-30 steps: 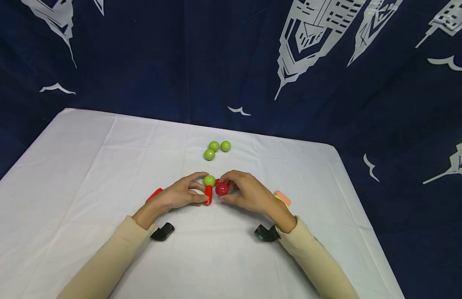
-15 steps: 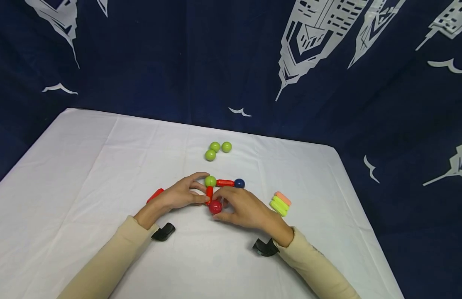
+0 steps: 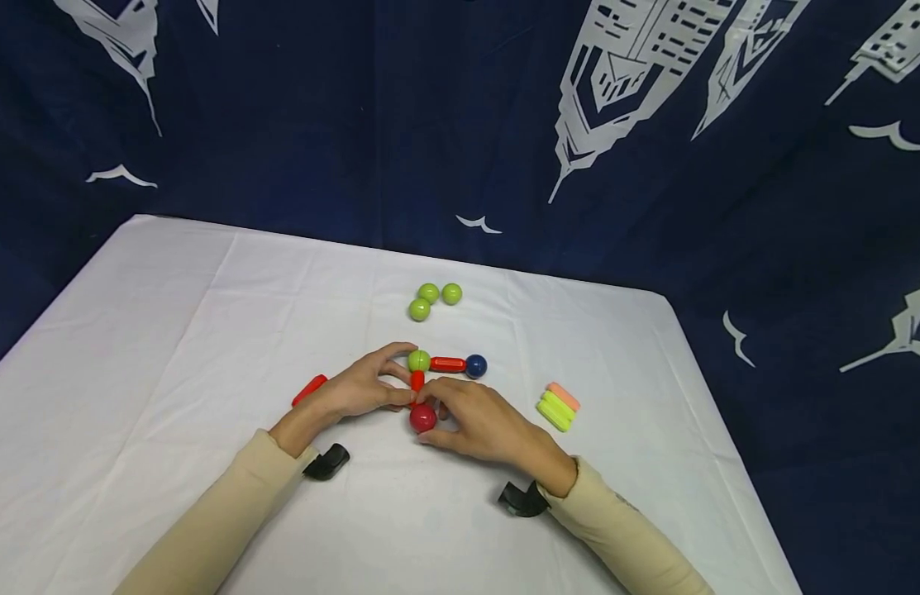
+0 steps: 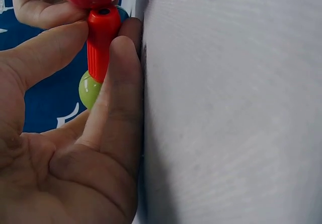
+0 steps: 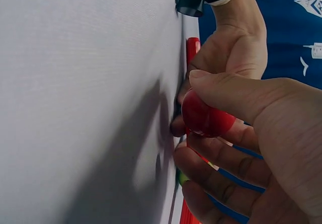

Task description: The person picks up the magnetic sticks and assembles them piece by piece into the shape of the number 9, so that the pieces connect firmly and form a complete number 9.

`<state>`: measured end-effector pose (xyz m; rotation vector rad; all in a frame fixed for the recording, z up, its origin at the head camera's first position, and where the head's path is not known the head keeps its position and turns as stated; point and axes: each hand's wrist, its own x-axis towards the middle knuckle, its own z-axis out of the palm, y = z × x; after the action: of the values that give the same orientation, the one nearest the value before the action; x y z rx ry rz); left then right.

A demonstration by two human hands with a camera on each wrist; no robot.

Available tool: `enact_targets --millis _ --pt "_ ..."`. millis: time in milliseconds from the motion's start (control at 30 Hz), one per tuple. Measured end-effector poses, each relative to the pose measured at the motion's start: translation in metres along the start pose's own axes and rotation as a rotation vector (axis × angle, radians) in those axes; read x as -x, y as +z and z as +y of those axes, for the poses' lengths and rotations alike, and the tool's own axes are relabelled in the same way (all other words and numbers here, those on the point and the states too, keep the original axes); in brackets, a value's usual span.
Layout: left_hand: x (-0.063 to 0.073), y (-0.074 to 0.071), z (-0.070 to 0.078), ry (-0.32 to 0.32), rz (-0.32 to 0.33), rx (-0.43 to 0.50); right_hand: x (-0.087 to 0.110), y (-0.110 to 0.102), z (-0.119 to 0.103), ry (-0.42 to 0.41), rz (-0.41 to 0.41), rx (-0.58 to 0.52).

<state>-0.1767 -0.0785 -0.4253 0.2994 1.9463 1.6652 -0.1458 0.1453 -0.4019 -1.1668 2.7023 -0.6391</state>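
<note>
My right hand pinches a red ball between thumb and fingers, right at the near end of a red rod. That rod is held by my left hand, its thumb and fingers on either side. In the left wrist view, the rod's end with a small dark hole faces the ball. A green ball joins the rod's far end. From it a second red rod runs right to a dark blue ball. The right wrist view shows the red ball under my thumb, with the rod mostly hidden.
Three loose green balls sit farther back on the white tablecloth. Yellow rods and an orange rod lie together at the right. Another red piece lies partly behind my left wrist. A dark blue printed curtain hangs behind.
My right hand has brought the red ball toward me and left, from beside the rod to its near end. This uncovers the second rod and blue ball. The left hand stays about the same.
</note>
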Motion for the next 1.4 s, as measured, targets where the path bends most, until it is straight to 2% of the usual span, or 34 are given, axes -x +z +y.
enact_targets --millis 267,700,800,967,1167,1267,1400 --pt "0.002 0.0 0.002 0.035 0.025 -0.071 -0.001 0.004 -0.002 0.001 0.016 0.044" --pt "0.003 -0.001 0.003 0.036 0.008 -0.081 -0.001 0.009 -0.006 0.004 0.043 0.124" --pt "0.005 -0.003 0.005 0.033 -0.019 -0.101 -0.001 0.008 -0.007 0.005 0.036 0.129" --pt "0.012 -0.008 0.01 0.051 -0.091 -0.236 -0.001 0.009 -0.006 0.01 0.039 0.132" --pt "0.016 -0.007 0.013 0.167 -0.198 -0.413 0.001 0.006 -0.005 0.017 0.027 0.097" --pt "0.016 -0.004 0.013 0.2 -0.198 -0.451 0.007 0.0 -0.002 0.022 0.026 0.069" --pt "0.016 -0.002 0.011 0.19 -0.174 -0.461 0.017 -0.01 0.008 0.055 0.047 0.045"
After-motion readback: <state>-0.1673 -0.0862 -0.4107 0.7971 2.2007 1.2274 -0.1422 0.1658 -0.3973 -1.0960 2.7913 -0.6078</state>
